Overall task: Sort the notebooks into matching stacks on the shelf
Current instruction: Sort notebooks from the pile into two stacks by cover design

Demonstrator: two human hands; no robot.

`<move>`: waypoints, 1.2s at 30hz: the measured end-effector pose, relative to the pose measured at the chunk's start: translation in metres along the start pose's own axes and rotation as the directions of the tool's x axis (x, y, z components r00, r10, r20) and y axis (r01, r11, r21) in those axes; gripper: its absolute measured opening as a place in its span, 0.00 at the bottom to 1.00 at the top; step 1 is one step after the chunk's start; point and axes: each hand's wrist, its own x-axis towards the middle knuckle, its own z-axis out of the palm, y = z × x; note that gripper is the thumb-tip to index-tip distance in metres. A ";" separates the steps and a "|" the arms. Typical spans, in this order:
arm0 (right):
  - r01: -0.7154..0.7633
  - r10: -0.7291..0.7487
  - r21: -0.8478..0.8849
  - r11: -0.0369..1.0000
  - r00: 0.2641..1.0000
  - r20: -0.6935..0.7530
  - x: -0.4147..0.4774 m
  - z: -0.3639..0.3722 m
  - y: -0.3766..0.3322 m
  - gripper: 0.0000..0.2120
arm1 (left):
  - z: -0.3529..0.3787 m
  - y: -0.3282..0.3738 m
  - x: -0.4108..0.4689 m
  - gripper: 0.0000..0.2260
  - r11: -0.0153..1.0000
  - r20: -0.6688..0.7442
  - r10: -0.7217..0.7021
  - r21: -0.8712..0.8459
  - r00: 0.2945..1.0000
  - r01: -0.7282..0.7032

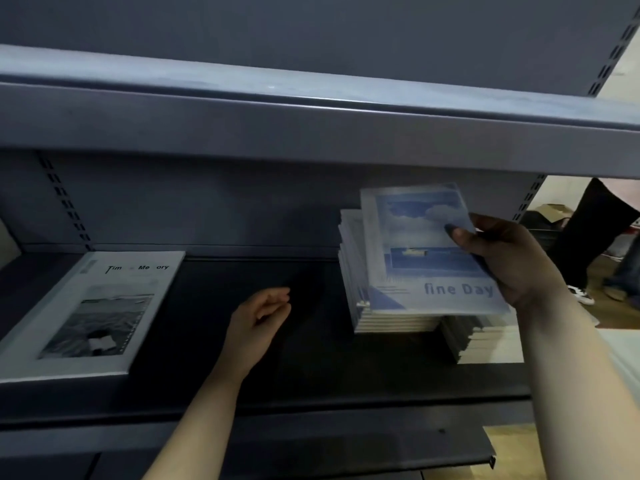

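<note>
The right hand (512, 261) has a pinching grip on the blue notebook (426, 251), just above the pile (391, 322) on the shelf (311, 358). The left hand (256, 323) has a loose, empty grip. The grey notebook (86, 313) lies apart, likely keeping kinds separate.

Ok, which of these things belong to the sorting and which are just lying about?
Job: blue notebook, held by the right hand; notebook stack beneath it; second stack beside; grey notebook at left; shelf; left hand, free.
Lying about: cardboard box; a passer-by's legs.
</note>
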 end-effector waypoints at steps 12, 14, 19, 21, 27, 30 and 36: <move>0.022 -0.028 -0.400 0.916 1.000 -0.009 0.037 -0.011 0.023 0.25 | 0.009 0.010 -0.009 0.11 0.979 -0.027 -0.015 0.205 1.000 0.020; 0.050 -0.078 -0.553 0.832 0.997 -0.027 0.042 -0.010 0.027 0.28 | 0.009 0.009 -0.009 0.11 0.978 -0.036 -0.019 0.205 0.999 0.026; 0.106 -0.169 -0.683 0.723 0.985 -0.026 0.048 -0.001 0.035 0.23 | 0.008 0.006 -0.007 0.09 0.982 -0.068 -0.031 0.184 0.997 0.043; 0.107 -0.174 -0.688 0.717 0.984 -0.028 0.051 0.002 0.037 0.22 | 0.008 0.004 -0.007 0.09 0.983 -0.073 -0.028 0.180 0.997 0.041; 0.121 -0.215 -0.742 0.659 0.976 -0.032 0.060 0.010 0.040 0.20 | 0.008 0.003 -0.008 0.08 0.984 -0.075 -0.024 0.174 0.997 0.036; 0.099 -0.215 -0.744 0.661 0.975 -0.062 0.063 0.013 0.044 0.19 | 0.008 0.004 -0.010 0.09 0.985 -0.077 -0.021 0.172 0.997 0.034; 0.055 -0.201 -0.737 0.673 0.973 -0.112 0.067 0.018 0.044 0.18 | 0.007 0.008 -0.013 0.11 0.982 -0.073 -0.008 0.189 0.997 0.022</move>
